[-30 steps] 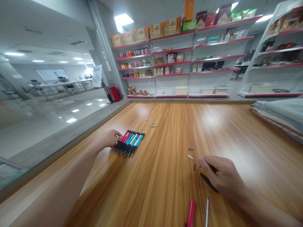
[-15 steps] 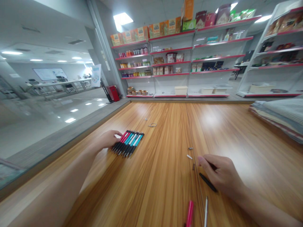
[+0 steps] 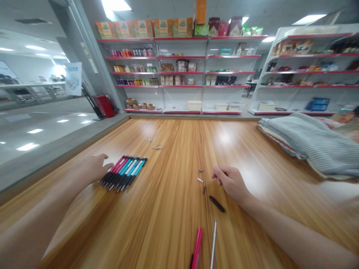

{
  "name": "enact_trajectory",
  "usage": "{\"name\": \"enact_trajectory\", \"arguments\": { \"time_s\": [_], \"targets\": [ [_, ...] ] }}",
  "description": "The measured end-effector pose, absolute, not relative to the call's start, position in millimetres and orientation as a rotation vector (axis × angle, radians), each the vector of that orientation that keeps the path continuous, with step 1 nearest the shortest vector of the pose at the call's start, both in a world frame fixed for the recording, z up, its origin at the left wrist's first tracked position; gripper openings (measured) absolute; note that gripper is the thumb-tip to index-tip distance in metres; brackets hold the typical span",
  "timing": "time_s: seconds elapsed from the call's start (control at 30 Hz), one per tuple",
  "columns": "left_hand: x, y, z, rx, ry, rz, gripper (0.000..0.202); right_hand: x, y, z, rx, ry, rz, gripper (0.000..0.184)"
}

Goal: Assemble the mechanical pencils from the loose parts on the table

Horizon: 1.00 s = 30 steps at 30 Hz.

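Note:
My left hand (image 3: 97,168) is open at the left edge of a row of ballpoint pens (image 3: 125,172). Its index finger points past them, and its thumb lies close to the nearest pen. Red and blue barrels with black grips lie side by side in that row. My right hand (image 3: 231,184) is curled with thumb and fingertips together; whatever it may hold is hidden. Around it lie a black pen grip (image 3: 217,204), a small metal piece (image 3: 201,170), a white piece (image 3: 200,180) and a dark piece (image 3: 204,190). Nearer me are a red pen barrel (image 3: 197,244) and a refill (image 3: 214,239).
A thin ring-shaped loop (image 3: 158,147) and a tiny shiny bit (image 3: 150,140) lie on the wooden table (image 3: 168,209). Folded cloths (image 3: 308,145) are piled at the right. Stocked shelves (image 3: 182,86) stand beyond the far edge. Part of another person shows at the far right.
The view has turned right, bringing more of the cloths in. My left hand has drawn slightly away from the pens. My right hand stays closed near the small parts.

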State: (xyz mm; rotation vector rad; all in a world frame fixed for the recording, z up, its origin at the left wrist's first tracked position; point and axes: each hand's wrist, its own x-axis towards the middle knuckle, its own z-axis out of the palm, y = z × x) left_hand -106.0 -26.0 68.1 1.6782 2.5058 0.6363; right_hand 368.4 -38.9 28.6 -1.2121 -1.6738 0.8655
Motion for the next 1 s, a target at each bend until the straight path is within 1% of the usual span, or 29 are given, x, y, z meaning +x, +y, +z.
{"name": "enact_trajectory", "arguments": {
  "time_s": [0.07,0.13,0.2,0.23,0.33,0.4,0.43,0.5,0.57,0.6,0.67,0.77,0.87,0.93,1.0],
  "targets": [
    [-85.2,-31.4,78.2,1.949,2.598,0.623,0.046,368.0,-32.6,28.4,-1.172,-1.688,0.893,0.045],
    [-48.4,-41.5,84.4,2.255,2.582,0.749,0.038,367.9,-27.2,28.0,-1.127,-1.665,0.915,0.045],
    [-1.1,-53.9,81.9,2.432,2.317,0.87,0.031,368.7,-23.7,27.1,-1.078,-1.616,0.951,0.042],
    [23.6,-59.7,77.4,2.47,2.171,0.862,0.031,369.4,-22.9,26.3,-1.075,-1.596,0.951,0.042],
    [86.0,-72.8,55.8,2.421,1.928,0.7,0.045,373.3,-26.2,21.9,-1.091,-1.521,0.944,0.04],
    [109.9,-79.2,41.4,2.324,1.844,0.625,0.042,377.5,-35.1,18.0,-1.088,-1.478,0.971,0.04],
    [116.2,-82.8,35.7,2.317,1.769,0.638,0.036,380.0,-41.9,16.4,-1.08,-1.467,0.996,0.039],
    [121.0,-91.9,28.3,2.248,1.636,0.789,0.026,385.6,-59.5,15.4,-1.05,-1.462,1.055,0.035],
    [121.3,-102.9,25.2,2.194,1.511,0.938,0.023,390.7,-79.7,17.7,-0.999,-1.493,1.092,0.029],
    [121.8,-108.5,24.6,2.197,1.449,0.992,0.025,392.5,-89.3,20.0,-0.952,-1.552,1.094,0.026],
    [125.1,-118.1,24.4,2.281,1.302,1.047,0.033,393.9,-105.3,25.8,-0.893,-1.783,1.01,0.019],
    [134.7,-125.4,25.4,2.423,1.029,1.035,0.05,390.2,-117.4,33.4,-0.816,-2.19,0.723,0.01],
    [141.1,-125.7,28.3,2.501,0.851,0.985,0.059,384.8,-116.9,36.0,-0.824,-2.294,0.469,0.01],
    [140.6,-125.2,31.7,2.556,0.828,0.943,0.057,383.2,-113.0,35.6,-0.92,-2.252,0.376,0.01],
    [138.0,-126.1,36.7,2.594,0.897,0.929,0.043,383.2,-108.7,34.5,-1.056,-2.201,0.321,0.009]
  ]
}}
